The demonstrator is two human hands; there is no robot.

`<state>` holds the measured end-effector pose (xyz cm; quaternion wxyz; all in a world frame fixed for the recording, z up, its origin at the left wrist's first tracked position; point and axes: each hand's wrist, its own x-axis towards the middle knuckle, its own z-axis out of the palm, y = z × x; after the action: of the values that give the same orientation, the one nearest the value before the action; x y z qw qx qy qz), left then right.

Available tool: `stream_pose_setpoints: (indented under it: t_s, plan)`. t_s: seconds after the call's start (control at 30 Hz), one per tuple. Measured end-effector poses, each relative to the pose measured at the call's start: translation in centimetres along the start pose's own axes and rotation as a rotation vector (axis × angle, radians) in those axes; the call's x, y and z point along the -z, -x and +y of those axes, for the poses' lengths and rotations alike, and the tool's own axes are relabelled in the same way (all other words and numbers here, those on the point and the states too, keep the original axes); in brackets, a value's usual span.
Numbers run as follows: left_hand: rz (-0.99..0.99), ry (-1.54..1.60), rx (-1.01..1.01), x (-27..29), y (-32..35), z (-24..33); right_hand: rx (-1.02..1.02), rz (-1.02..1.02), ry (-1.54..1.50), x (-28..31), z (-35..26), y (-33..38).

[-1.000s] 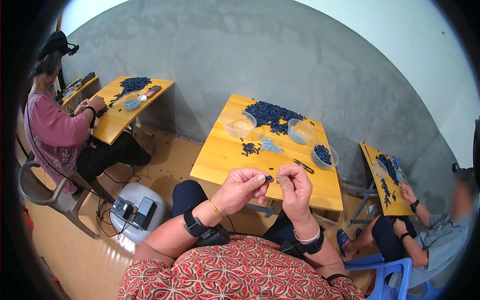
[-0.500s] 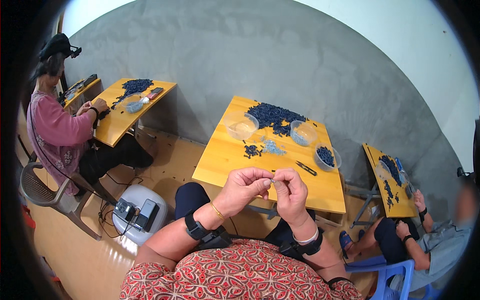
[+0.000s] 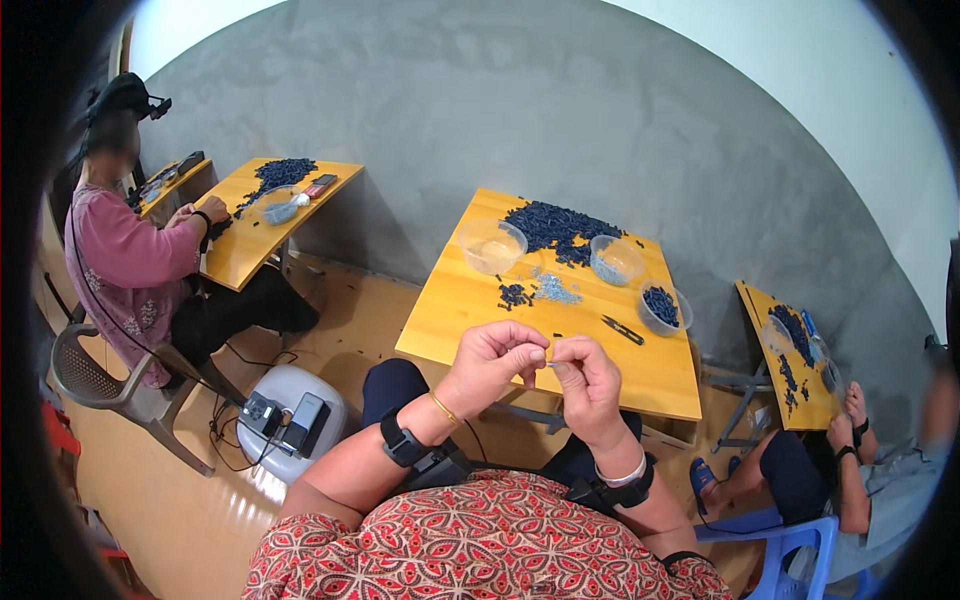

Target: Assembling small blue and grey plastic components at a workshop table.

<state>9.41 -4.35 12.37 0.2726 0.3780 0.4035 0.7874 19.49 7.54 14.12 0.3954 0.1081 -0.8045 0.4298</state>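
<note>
My left hand (image 3: 492, 365) and my right hand (image 3: 588, 385) are raised close together above my lap, fingertips pinched on a tiny part between them that is too small to make out. Both wrists wear dark bands. Ahead stands a yellow wooden table (image 3: 470, 300). On it lie a heap of small dark blue pieces (image 3: 555, 228), an empty clear bowl (image 3: 492, 246), a clear bowl with pale pieces (image 3: 615, 260), a clear bowl with dark blue pieces (image 3: 662, 306), a small pale blue pile (image 3: 552, 290) and a black clipper (image 3: 622, 329).
A person in a pink top (image 3: 125, 265) sits on a grey chair at a yellow table (image 3: 255, 235) on the left. Another person (image 3: 850, 470) sits at a small table (image 3: 790, 375) on the right. A white stool (image 3: 285, 420) holds devices and cables.
Both hands stay pinched together and have shifted slightly lower and right in the view. The people at the side tables have barely moved.
</note>
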Motion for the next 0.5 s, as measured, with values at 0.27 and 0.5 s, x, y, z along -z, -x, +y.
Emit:
stream_pose_setpoints:
  t_s: [0.27, 0.5]
  plan:
    - [-0.010, -0.400, -0.049, -0.35, 0.50, -0.08, 0.070, 0.046, -0.064, -0.19, 0.18, 0.04]
    - [-0.031, -0.275, -0.035, -0.43, 0.28, 0.31, 0.033, 0.053, -0.097, -0.42, 0.40, 0.42]
